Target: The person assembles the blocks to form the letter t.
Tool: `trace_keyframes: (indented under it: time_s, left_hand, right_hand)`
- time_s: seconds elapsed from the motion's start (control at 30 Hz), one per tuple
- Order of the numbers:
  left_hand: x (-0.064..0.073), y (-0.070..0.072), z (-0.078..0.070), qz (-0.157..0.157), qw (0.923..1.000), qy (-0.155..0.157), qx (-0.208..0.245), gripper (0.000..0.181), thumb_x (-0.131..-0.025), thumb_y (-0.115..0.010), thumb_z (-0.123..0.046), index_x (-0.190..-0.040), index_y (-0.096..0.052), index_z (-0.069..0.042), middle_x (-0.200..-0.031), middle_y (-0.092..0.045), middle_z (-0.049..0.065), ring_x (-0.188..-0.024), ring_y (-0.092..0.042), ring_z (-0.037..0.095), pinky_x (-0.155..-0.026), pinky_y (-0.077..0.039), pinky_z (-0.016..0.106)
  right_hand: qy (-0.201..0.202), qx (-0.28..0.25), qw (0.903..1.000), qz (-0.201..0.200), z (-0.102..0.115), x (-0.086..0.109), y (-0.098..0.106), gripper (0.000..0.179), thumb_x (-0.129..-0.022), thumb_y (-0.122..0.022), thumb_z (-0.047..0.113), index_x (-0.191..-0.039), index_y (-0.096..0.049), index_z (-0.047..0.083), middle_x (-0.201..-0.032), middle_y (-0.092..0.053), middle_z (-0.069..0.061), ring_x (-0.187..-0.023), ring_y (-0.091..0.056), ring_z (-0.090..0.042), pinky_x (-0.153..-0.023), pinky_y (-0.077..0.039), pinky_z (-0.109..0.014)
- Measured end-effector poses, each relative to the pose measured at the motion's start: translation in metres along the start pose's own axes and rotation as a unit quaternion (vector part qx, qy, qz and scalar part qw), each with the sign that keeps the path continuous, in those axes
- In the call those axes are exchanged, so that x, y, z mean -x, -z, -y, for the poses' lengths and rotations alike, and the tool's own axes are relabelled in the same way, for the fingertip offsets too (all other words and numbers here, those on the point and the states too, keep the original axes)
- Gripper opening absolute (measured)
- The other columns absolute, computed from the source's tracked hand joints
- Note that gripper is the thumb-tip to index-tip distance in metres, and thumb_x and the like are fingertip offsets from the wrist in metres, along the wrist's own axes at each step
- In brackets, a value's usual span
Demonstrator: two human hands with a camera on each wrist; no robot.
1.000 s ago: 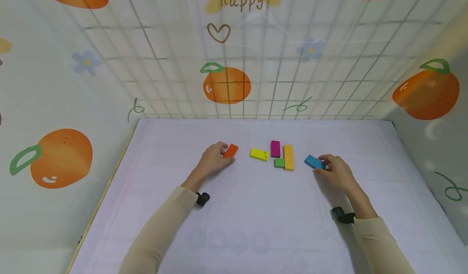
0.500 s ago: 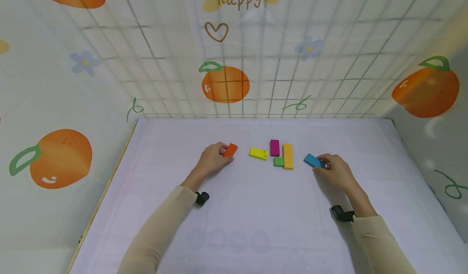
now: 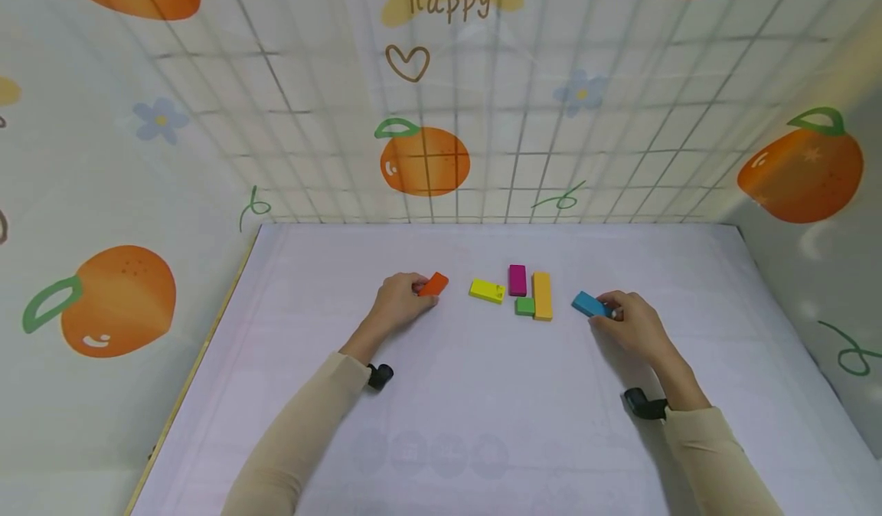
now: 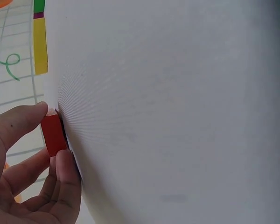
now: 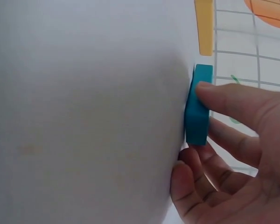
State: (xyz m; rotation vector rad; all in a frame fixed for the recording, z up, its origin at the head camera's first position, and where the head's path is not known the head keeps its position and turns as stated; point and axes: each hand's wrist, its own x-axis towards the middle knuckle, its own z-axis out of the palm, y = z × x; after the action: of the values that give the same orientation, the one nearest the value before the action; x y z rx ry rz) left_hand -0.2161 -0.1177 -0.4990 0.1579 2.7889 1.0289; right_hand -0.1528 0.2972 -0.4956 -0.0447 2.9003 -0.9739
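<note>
My left hand (image 3: 401, 300) pinches a red-orange block (image 3: 435, 284) between thumb and fingers; the left wrist view shows the red block's end (image 4: 53, 134) close against the table. Over on the right, my right hand (image 3: 635, 324) grips a blue block (image 3: 590, 304), thumb on one side and fingers on the other, low at the table surface. Between the hands lie a yellow block (image 3: 487, 291), a magenta block (image 3: 517, 280), a small green block (image 3: 525, 306) and a long orange-yellow block (image 3: 543, 296). The green one sits right beside the long block's lower end.
The blocks lie on a white table (image 3: 468, 378) toward its back edge. A cloth wall (image 3: 310, 148) printed with a grid and oranges rises behind it, with more printed cloth at both sides. Each wrist carries a small black camera.
</note>
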Motion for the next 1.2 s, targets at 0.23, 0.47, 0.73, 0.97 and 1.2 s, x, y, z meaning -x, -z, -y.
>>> trace_keyframes:
  time_s: [0.23,0.47,0.73,0.97,1.2]
  left_hand:
    - [0.004,0.002,0.0,0.0,0.9999,-0.014,0.009,0.043,-0.087,-0.079,-0.026,-0.123,-0.071,-0.003,-0.109,-0.069,0.009,-0.094,-0.062,0.022,-0.084,-0.051,0.04]
    - [0.01,0.005,-0.001,0.005,0.9997,-0.011,0.021,0.042,-0.086,-0.078,-0.026,-0.122,-0.072,-0.005,-0.104,-0.066,0.008,-0.086,-0.061,0.019,-0.075,-0.051,0.034]
    - [0.018,0.009,-0.004,0.005,0.9992,-0.029,0.028,0.038,-0.085,-0.08,-0.022,-0.119,-0.074,-0.006,-0.1,-0.065,0.007,-0.081,-0.059,0.017,-0.07,-0.049,0.031]
    - [0.026,0.01,-0.003,0.01,0.9988,-0.041,0.024,0.036,-0.085,-0.08,-0.021,-0.118,-0.074,-0.007,-0.094,-0.064,0.005,-0.077,-0.057,0.017,-0.066,-0.047,0.03]
    - [0.031,0.014,-0.002,0.01,0.9981,-0.058,0.017,0.036,-0.085,-0.079,-0.02,-0.119,-0.074,-0.008,-0.098,-0.064,0.008,-0.08,-0.056,0.017,-0.068,-0.047,0.031]
  right_hand:
    - [-0.005,0.002,1.0,0.0,0.001,0.001,-0.001,0.043,-0.092,-0.072,0.017,-0.128,-0.059,-0.005,-0.107,-0.055,-0.021,-0.087,-0.051,-0.031,-0.068,-0.045,-0.036]
    - [-0.002,0.003,1.0,0.001,0.005,0.002,0.0,0.045,-0.092,-0.073,0.017,-0.128,-0.058,-0.006,-0.106,-0.054,-0.021,-0.085,-0.051,-0.03,-0.066,-0.045,-0.034]
    - [0.01,0.003,0.9999,-0.003,0.01,0.003,0.003,0.043,-0.091,-0.073,0.013,-0.126,-0.06,-0.007,-0.107,-0.056,-0.023,-0.086,-0.054,-0.03,-0.067,-0.046,-0.035]
    - [0.018,-0.004,0.9998,0.003,0.015,0.006,0.004,0.042,-0.089,-0.074,0.011,-0.125,-0.061,-0.007,-0.105,-0.056,-0.022,-0.085,-0.053,-0.028,-0.067,-0.046,-0.035]
    - [0.034,-0.008,0.9994,-0.003,0.02,0.008,0.004,0.04,-0.089,-0.075,0.01,-0.123,-0.062,-0.006,-0.104,-0.057,-0.021,-0.084,-0.054,-0.027,-0.069,-0.046,-0.036]
